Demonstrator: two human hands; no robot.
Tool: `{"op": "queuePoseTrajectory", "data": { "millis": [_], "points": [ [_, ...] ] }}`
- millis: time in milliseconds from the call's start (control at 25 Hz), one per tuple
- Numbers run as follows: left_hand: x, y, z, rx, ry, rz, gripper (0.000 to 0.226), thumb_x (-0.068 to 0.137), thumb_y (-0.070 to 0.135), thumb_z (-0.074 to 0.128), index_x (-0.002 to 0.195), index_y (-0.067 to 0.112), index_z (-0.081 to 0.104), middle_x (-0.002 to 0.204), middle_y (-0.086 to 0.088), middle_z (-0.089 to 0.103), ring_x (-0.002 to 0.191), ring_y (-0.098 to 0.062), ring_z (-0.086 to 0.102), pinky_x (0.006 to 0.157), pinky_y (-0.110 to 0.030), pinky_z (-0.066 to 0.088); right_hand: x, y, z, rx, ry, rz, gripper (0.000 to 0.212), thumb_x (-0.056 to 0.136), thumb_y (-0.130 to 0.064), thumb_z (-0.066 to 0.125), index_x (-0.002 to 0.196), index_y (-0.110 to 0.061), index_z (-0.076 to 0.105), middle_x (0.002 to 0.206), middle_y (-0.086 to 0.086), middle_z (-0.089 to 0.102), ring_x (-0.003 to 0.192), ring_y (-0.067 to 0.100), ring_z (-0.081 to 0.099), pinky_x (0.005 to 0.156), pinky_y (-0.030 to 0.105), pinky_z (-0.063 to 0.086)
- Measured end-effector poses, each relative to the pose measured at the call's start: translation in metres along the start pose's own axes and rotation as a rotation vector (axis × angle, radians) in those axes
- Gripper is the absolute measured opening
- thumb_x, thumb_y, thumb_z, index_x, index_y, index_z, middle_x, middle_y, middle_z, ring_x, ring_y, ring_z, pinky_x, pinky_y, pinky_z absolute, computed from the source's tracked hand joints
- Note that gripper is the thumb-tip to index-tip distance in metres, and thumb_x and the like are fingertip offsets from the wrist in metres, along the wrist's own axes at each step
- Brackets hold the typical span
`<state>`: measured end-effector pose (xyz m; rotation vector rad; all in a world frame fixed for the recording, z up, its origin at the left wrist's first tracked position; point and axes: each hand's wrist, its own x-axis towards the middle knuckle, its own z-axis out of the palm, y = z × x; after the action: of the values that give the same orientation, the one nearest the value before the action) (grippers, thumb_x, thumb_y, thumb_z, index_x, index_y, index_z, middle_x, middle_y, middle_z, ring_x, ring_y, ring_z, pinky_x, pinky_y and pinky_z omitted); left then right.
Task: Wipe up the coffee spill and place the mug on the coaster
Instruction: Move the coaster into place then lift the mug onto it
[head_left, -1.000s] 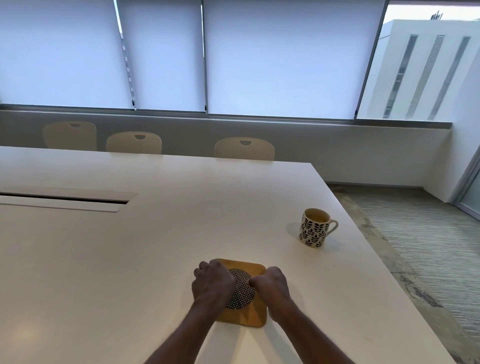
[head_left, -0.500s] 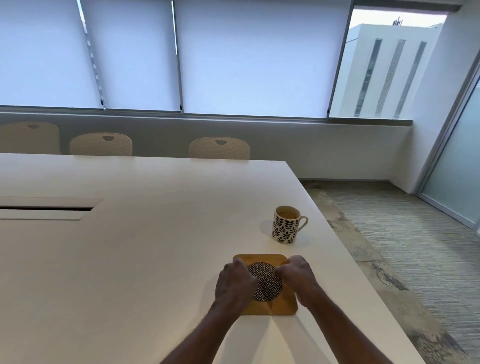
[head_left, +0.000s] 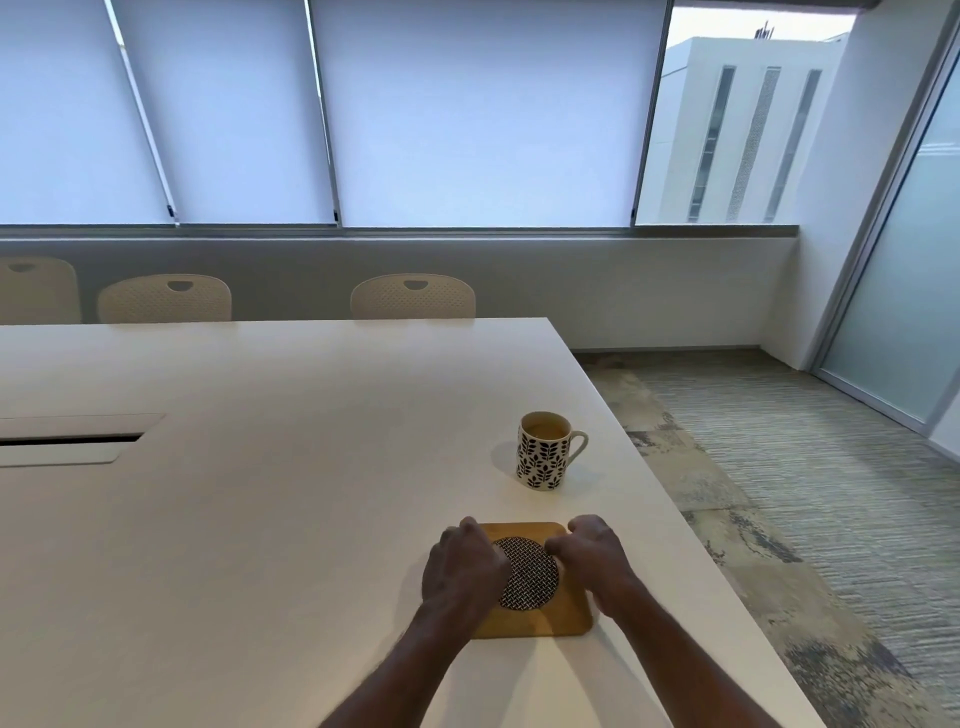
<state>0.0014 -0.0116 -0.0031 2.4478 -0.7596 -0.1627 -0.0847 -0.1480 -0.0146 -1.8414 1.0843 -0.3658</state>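
Observation:
A square wooden coaster (head_left: 540, 621) with a round black-and-white woven centre lies on the white table (head_left: 270, 509), near its right edge. My left hand (head_left: 460, 564) grips the coaster's left side and my right hand (head_left: 589, 556) grips its right side, fingers curled over the edges. A white mug (head_left: 543, 457) with a black leaf pattern stands upright just beyond the coaster, handle to the right, with light brown coffee inside. I see no spill and no cloth on the table.
The table's right edge (head_left: 670, 499) runs close beside the mug and coaster, with carpet below. A cable hatch (head_left: 72, 441) sits in the table at left. Three cream chairs (head_left: 413, 296) stand along the far side under the blinds.
The coaster, held by both hands, has shifted to the right along the table toward the mug. My view has also turned rightward, showing more of the glass wall.

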Motion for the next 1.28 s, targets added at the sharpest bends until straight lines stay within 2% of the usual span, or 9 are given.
{"op": "queuePoseTrajectory", "data": {
  "millis": [40,120,200,320,480,560,680,880,1280],
  "points": [
    [0.004,0.002,0.000,-0.014,0.035,0.015,0.035,0.088,0.030,0.052,0.114,0.007,0.057,0.111,-0.012,0.066,0.098,-0.024,0.064,0.074,-0.029,0.046,0.005,-0.001,-0.004,-0.032,0.040,-0.025,0.022,0.083,-0.017,0.069,0.095,-0.001,0.063,0.088,0.013,0.059,0.083,0.023,0.057,0.068,0.032,0.045],
    [0.015,0.010,-0.003,-0.078,0.081,0.051,0.042,0.089,0.033,0.055,0.119,0.005,0.055,0.113,-0.011,0.065,0.101,-0.023,0.062,0.076,-0.029,0.046,0.020,-0.006,-0.014,-0.075,0.165,-0.087,0.041,0.089,-0.019,0.063,0.121,0.006,0.058,0.117,0.023,0.064,0.106,0.031,0.059,0.086,0.033,0.046],
    [0.032,0.021,-0.005,-0.149,0.088,0.075,0.045,0.088,0.033,0.058,0.121,0.003,0.054,0.114,-0.014,0.065,0.104,-0.025,0.061,0.076,-0.030,0.044,0.037,-0.014,-0.026,-0.070,0.252,-0.145,0.043,0.092,-0.018,0.061,0.127,0.004,0.057,0.127,0.024,0.063,0.116,0.035,0.059,0.096,0.038,0.046],
    [0.063,0.039,-0.004,-0.214,0.076,0.087,0.046,0.086,0.031,0.062,0.120,0.001,0.055,0.117,-0.017,0.065,0.108,-0.028,0.060,0.074,-0.030,0.041,0.068,-0.023,-0.039,-0.056,0.264,-0.166,0.042,0.092,-0.018,0.062,0.130,0.000,0.057,0.127,0.024,0.064,0.116,0.034,0.060,0.098,0.040,0.047],
    [0.094,0.058,0.007,-0.248,0.024,0.093,0.059,0.082,0.030,0.067,0.129,-0.002,0.051,0.130,-0.021,0.060,0.122,-0.032,0.054,0.089,-0.035,0.047,0.095,-0.029,-0.039,-0.015,0.220,-0.159,0.041,0.093,-0.019,0.060,0.132,-0.006,0.057,0.122,0.022,0.067,0.112,0.033,0.063,0.092,0.037,0.049],
    [0.107,0.065,0.013,-0.269,-0.003,0.120,0.059,0.080,0.031,0.070,0.127,0.001,0.052,0.128,-0.019,0.062,0.119,-0.032,0.056,0.092,-0.038,0.050,0.106,-0.029,-0.038,0.024,0.213,-0.172,0.040,0.094,-0.020,0.059,0.132,-0.008,0.058,0.120,0.021,0.068,0.107,0.031,0.065,0.090,0.036,0.050],
    [0.123,0.072,0.020,-0.294,-0.030,0.173,0.058,0.077,0.034,0.077,0.122,0.007,0.053,0.119,-0.013,0.066,0.109,-0.029,0.061,0.088,-0.042,0.054,0.122,-0.028,-0.037,0.108,0.226,-0.181,0.037,0.095,-0.022,0.059,0.129,-0.010,0.061,0.118,0.017,0.070,0.102,0.029,0.068,0.092,0.041,0.054],
    [0.132,0.076,0.030,-0.368,0.030,0.153,0.055,0.075,0.034,0.079,0.118,0.010,0.054,0.112,-0.009,0.067,0.103,-0.027,0.063,0.085,-0.043,0.055,0.138,-0.023,-0.039,0.247,0.221,-0.158,0.019,0.090,-0.020,0.067,0.106,-0.014,0.074,0.089,0.012,0.076,0.076,0.023,0.072,0.081,0.048,0.060],
    [0.130,0.071,0.014,-0.429,0.057,0.142,0.059,0.068,0.038,0.084,0.116,0.012,0.061,0.107,-0.005,0.071,0.098,-0.024,0.067,0.081,-0.043,0.058,0.136,-0.029,-0.042,0.276,0.221,-0.191,0.009,0.087,-0.017,0.071,0.092,-0.016,0.077,0.075,0.011,0.075,0.064,0.021,0.070,0.075,0.048,0.062]
  ]
}}
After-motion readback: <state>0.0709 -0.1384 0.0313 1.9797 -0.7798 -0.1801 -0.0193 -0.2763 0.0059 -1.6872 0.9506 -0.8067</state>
